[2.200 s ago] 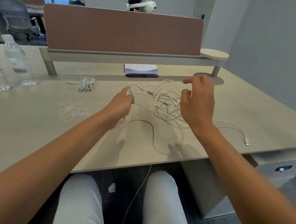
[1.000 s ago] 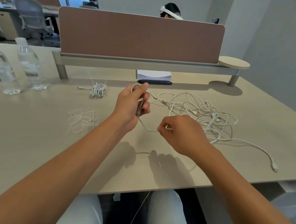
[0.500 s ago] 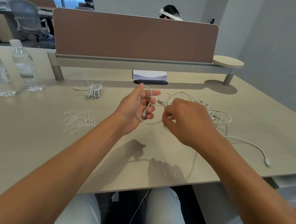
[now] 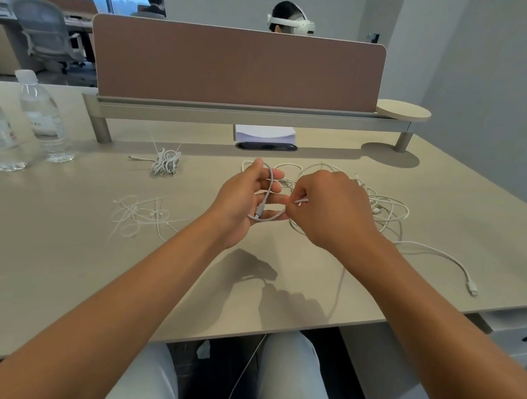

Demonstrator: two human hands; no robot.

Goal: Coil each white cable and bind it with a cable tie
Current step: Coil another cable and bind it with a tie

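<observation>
My left hand (image 4: 242, 202) holds a loop of white cable (image 4: 268, 196) over its fingers, above the middle of the desk. Close beside it, my right hand (image 4: 329, 209) pinches the same cable just to the right. That cable trails down over the desk's front edge between my knees. Behind my right hand lies a tangle of loose white cables (image 4: 383, 207), one plug end (image 4: 471, 288) reaching toward the right edge. A coiled, tied cable bundle (image 4: 165, 162) sits at the back left. A pile of white cable ties (image 4: 140, 216) lies left of my left forearm.
Two water bottles (image 4: 43, 120) stand at the far left. A brown divider screen (image 4: 236, 68) on a raised rail crosses the back, with a white notepad (image 4: 264, 134) and a dark slot under it. Other people sit behind the screen. A drawer unit (image 4: 524, 346) stands at the lower right.
My left hand picked up a cable end and formed a loop over its fingers. My right hand left the tangle, took hold of the cable and came in close to the left hand.
</observation>
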